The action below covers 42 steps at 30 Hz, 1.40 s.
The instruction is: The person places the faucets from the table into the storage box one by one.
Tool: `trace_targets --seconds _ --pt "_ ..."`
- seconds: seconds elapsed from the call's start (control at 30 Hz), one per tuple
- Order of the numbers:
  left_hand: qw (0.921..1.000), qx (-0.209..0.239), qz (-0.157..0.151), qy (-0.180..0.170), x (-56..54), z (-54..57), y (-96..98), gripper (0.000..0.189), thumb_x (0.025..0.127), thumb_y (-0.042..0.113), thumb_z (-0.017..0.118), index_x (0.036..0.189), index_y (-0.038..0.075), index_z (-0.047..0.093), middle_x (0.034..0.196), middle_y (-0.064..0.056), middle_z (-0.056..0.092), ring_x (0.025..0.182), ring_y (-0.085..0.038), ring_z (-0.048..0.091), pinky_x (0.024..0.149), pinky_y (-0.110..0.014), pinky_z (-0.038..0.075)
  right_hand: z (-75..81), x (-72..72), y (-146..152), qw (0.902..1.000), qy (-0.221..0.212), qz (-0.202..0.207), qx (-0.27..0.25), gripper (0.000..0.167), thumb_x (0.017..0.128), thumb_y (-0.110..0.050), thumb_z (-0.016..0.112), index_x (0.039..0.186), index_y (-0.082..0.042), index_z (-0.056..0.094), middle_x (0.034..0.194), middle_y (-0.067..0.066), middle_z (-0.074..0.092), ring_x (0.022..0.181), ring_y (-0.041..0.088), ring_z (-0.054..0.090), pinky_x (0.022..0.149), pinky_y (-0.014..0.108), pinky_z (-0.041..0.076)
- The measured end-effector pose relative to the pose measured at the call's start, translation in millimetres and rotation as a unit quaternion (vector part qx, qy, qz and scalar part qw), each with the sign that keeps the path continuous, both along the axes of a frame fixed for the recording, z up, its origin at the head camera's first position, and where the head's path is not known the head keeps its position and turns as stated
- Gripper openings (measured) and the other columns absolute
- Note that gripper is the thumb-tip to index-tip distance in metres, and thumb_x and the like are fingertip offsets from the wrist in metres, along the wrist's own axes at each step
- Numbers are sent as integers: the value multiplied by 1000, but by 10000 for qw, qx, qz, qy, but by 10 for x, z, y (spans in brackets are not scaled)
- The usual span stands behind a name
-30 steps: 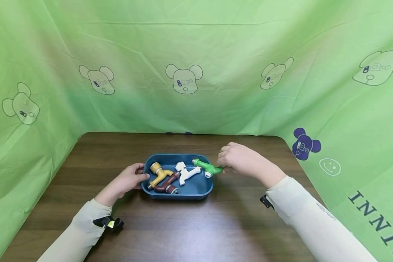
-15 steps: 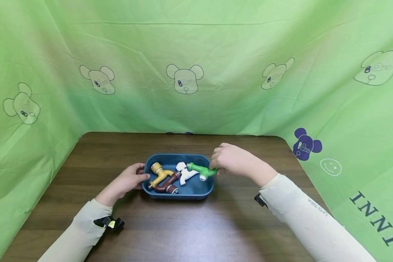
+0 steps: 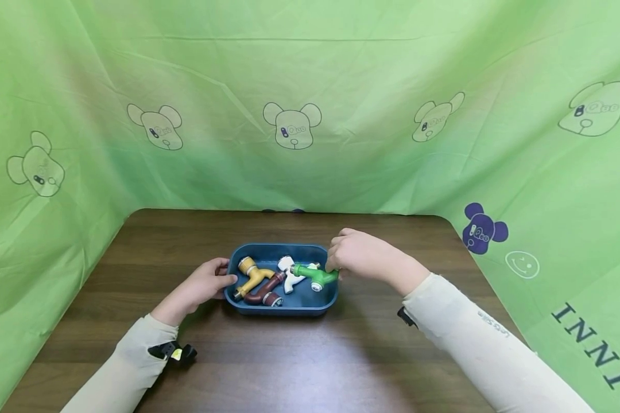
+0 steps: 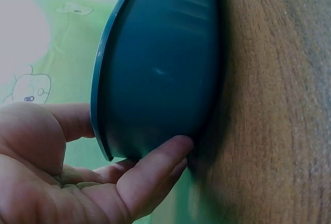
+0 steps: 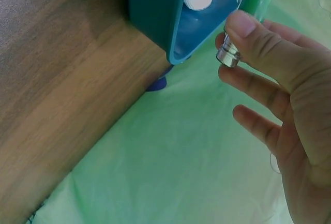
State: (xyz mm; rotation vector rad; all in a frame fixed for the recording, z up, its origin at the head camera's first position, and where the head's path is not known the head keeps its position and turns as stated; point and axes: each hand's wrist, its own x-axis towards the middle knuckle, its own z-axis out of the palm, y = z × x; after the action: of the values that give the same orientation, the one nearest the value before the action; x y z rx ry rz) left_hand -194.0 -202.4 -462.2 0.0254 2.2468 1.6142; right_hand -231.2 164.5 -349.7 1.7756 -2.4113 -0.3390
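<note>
A blue plastic tray point(image 3: 279, 310) stands on the table, holding a yellow faucet point(image 3: 258, 275), a dark brown faucet point(image 3: 260, 293) and a white faucet point(image 3: 289, 281). My left hand point(image 3: 202, 282) grips its left end; in the left wrist view the fingers point(image 4: 155, 172) lie against the outer wall. Over the tray's right part, my right hand point(image 3: 359, 255) pinches a green faucet point(image 3: 310, 273) by one end. The right wrist view shows thumb and fingers at its metal-tipped end point(image 5: 228, 53). The green faucet overlaps the white one in the head view; whether they touch I cannot tell.
The brown wooden table point(image 3: 268, 361) reaches back to a green cloth backdrop point(image 3: 341, 172) with printed bear heads. The backdrop also hangs along both sides. A black strap device point(image 3: 173, 351) sits on the left sleeve, another point(image 3: 407, 316) on the right.
My right hand has moved left and slightly down, bringing the green faucet from the tray's right rim farther in over the white faucet. My left hand stays at the tray's left end.
</note>
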Motion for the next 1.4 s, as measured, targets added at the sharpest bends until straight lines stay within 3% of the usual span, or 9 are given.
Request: trace_targets --seconds 0.37,0.8,1.4 --pt "10000 -11 1 15 1 -1 -13 56 104 13 59 150 -9 35 139 -30 53 113 -32 67 85 -44 62 3 7 -93 9999 49 -10 160 20 71 -23 89 84 -28 74 93 -20 75 92 10 64 81 34 44" --pt "10000 -44 6 -42 5 8 -8 56 104 13 59 150 -9 35 139 -29 53 113 -32 66 85 -45 62 8 7 -186 9993 -4 54 377 20 71 -16 86 78 -26 71 80 -16 71 82 13 59 75 33 42" --pt "10000 44 24 -3 -26 -26 -13 56 104 12 59 149 -10 35 139 -30 53 112 -32 67 85 -43 62 -90 -10 -281 9987 -284 118 406 19 71 -19 88 75 -27 71 80 -18 72 79 11 59 73 32 40"
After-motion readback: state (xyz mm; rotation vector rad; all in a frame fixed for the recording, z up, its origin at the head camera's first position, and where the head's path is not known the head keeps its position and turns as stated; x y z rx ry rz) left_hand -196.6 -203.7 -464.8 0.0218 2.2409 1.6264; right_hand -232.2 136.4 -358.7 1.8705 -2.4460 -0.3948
